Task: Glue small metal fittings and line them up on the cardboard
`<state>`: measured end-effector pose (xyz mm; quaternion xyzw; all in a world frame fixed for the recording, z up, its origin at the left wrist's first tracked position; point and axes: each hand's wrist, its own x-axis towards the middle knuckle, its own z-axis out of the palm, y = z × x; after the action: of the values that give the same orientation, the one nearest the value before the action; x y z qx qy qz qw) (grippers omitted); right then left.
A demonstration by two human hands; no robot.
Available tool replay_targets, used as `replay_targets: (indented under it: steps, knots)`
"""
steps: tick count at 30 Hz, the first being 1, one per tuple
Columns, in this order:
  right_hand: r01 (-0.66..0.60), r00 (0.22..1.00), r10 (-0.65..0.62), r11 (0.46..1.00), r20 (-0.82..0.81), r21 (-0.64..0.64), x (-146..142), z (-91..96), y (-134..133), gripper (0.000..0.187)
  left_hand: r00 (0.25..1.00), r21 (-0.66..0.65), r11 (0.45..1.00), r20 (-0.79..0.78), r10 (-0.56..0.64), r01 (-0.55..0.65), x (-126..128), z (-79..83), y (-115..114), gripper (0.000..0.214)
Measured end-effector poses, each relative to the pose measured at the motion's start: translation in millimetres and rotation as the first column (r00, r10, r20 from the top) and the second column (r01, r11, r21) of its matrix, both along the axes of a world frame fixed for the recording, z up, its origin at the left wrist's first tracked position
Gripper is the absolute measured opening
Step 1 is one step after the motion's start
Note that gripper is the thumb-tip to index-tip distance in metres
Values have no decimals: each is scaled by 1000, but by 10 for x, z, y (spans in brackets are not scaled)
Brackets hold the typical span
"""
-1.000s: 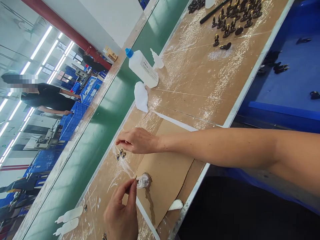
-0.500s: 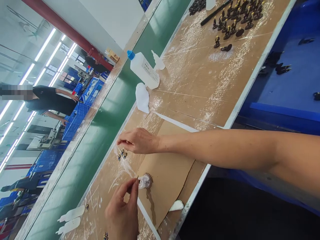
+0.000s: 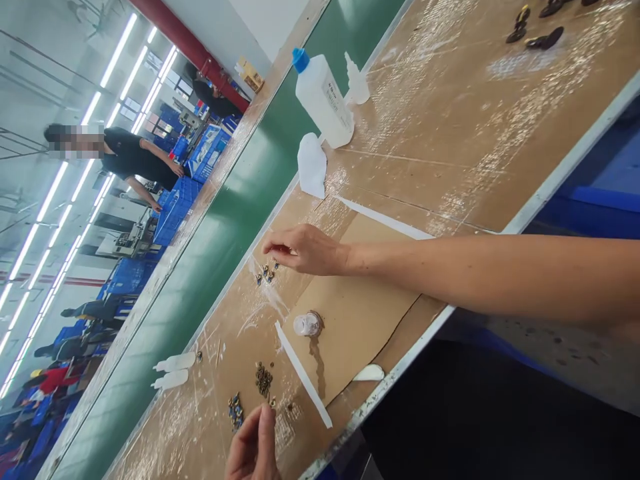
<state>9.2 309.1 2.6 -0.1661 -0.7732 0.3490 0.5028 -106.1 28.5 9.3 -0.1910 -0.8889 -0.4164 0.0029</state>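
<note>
My left hand, at the bottom edge, has thumb and forefinger pinched together. Something tiny seems to be at their tips, too small to name. Just beyond them lie a pile of small bronze-coloured parts and a cluster of small blue-and-gold pieces. My right hand hovers over the far side of the table with curled fingers; whatever they hold is hidden. Beside it stand a few blue-and-gold pieces. Between my hands, a small clear jar sits on a cardboard sheet, with a wet streak near it.
A blue-capped bottle, a small dropper bottle and a white cut-out stand further right along the table. Two squeeze bottles lie at the left. Dark pieces lie at top right. A person works beyond the green partition.
My left hand has moved from the jar to the piles of small parts. My right hand stays near the blue-and-gold pieces. The view has shifted toward the left end of the table.
</note>
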Motion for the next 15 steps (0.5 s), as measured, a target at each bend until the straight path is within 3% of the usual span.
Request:
replay_targets:
  steps: [6, 15]
  knots:
    - [0, 1000, 0, 1000, -10, 12, -22, -46, -20, 19, 992, 60, 991, 36, 119, -121, 102, -264, -182, 25]
    - [-3, 1000, 3, 1000, -6, 27, -6, -44, -38, 19, 981, -27, 981, 19, 193, -193, 43, -304, -149, 28]
